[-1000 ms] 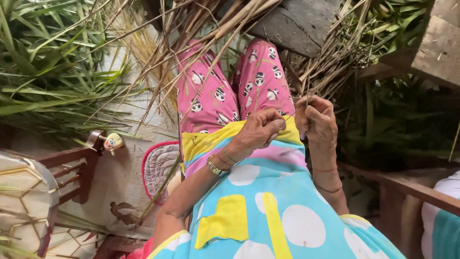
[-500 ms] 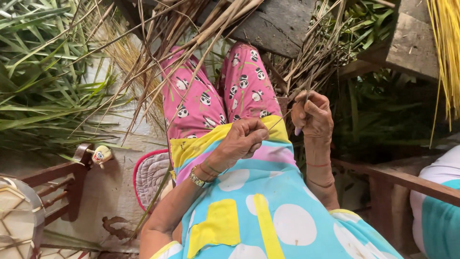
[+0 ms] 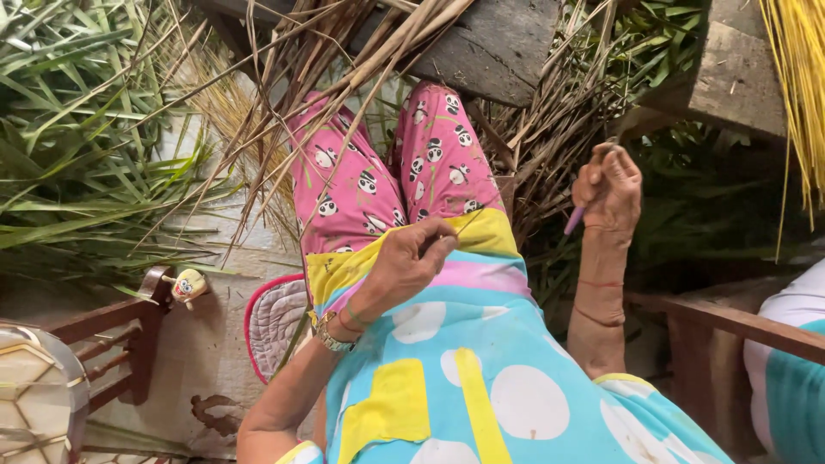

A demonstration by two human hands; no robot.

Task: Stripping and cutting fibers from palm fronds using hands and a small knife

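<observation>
The left hand (image 3: pixel 404 262) pinches one thin dry strip (image 3: pixel 471 222) over the lap, the right hand (image 3: pixel 608 191) at three o'clock grips a small tool (image 3: pixel 574 220), and the stalk pile (image 3: pixel 550 137) at twelve looks mostly unworked.

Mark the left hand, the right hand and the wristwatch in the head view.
left hand (image 3: pixel 404 262), head view, on the back of the hand.
right hand (image 3: pixel 610 185), head view, on the curled knuckles.
wristwatch (image 3: pixel 326 333), head view, on the metal band at the left wrist.
</observation>
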